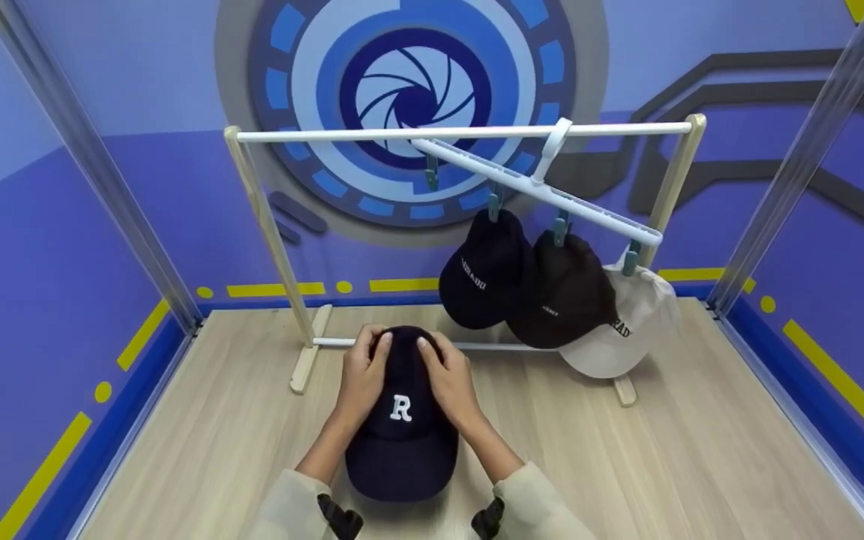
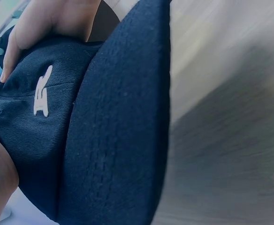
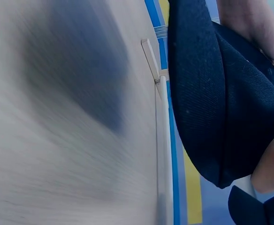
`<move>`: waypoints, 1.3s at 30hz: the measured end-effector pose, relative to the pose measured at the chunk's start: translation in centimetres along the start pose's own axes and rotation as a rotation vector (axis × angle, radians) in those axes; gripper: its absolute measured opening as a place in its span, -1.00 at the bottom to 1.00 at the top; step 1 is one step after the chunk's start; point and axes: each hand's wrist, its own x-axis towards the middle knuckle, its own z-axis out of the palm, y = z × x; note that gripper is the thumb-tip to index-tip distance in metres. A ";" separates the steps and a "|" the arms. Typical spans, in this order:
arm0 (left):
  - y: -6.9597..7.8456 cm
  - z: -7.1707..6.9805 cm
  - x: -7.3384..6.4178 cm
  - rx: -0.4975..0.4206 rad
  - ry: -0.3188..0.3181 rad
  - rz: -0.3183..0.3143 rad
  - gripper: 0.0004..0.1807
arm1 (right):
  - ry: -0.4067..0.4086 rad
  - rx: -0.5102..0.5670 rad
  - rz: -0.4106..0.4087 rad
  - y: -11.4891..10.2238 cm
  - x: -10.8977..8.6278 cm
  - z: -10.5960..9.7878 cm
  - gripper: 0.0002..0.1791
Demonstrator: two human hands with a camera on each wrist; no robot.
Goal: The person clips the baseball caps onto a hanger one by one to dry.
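A dark navy baseball cap (image 1: 409, 457) with a white letter R is held up over the table, its brim toward me. My left hand (image 1: 363, 375) grips the far left side of the crown, thumb on top. On the right side my right hand (image 1: 450, 379) grips it the same way. In the left wrist view the cap's brim (image 2: 118, 122) fills the middle; the right wrist view shows the cap (image 3: 198, 93) above the table, its shadow below. The fingers under the crown are hidden.
Behind stands a rack with a white rail (image 1: 327, 136). From it a tilted white hanger (image 1: 597, 211) carries a black cap (image 1: 484, 274), a dark brown cap (image 1: 571, 292) and a white cap (image 1: 612, 352) on clips. A clip (image 1: 431, 174) at its left end holds nothing.
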 end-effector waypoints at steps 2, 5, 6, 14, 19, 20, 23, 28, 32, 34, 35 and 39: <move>1.3 0.1 0.1 -0.008 0.001 -0.009 -0.84 | 0.007 -0.002 0.000 -0.1 0.1 -0.2 -0.75; 3.3 0.2 0.3 -0.029 0.000 -0.019 -0.84 | 0.020 -0.002 -0.002 -0.5 0.2 -0.4 -0.76; 3.9 0.2 0.4 -0.034 0.000 -0.022 -0.85 | 0.025 0.000 -0.002 -0.6 0.3 -0.4 -0.76; 4.8 0.6 0.8 -0.062 0.005 -0.003 -0.85 | 0.066 0.027 0.015 -1.4 0.7 -0.9 -0.78; 5.6 1.1 1.3 -0.086 0.010 0.015 -0.85 | 0.076 0.054 0.006 -1.8 1.0 -1.6 -0.77; 5.7 1.3 1.4 -0.096 0.009 0.021 -0.85 | 0.078 0.056 0.003 -2.0 1.0 -1.7 -0.77; 6.1 1.6 1.5 -0.127 0.003 0.037 -0.85 | 0.090 0.047 -0.005 -2.3 1.1 -2.1 -0.78; 6.4 1.5 1.4 -0.134 0.012 0.053 -0.85 | 0.094 0.024 -0.025 -2.9 1.0 -2.2 -0.78; 6.8 1.2 1.5 -0.124 0.014 0.062 -0.85 | 0.103 0.026 -0.035 -3.3 1.1 -2.1 -0.77; 7.1 1.1 1.6 -0.113 0.015 0.069 -0.86 | 0.107 0.030 -0.037 -3.4 1.1 -2.1 -0.77; 7.2 1.1 1.7 -0.105 0.017 0.072 -0.86 | 0.110 0.032 -0.038 -3.6 1.1 -2.1 -0.77; 6.9 1.0 1.9 -0.076 0.019 0.075 -0.86 | 0.109 0.047 -0.033 -4.0 0.9 -2.0 -0.78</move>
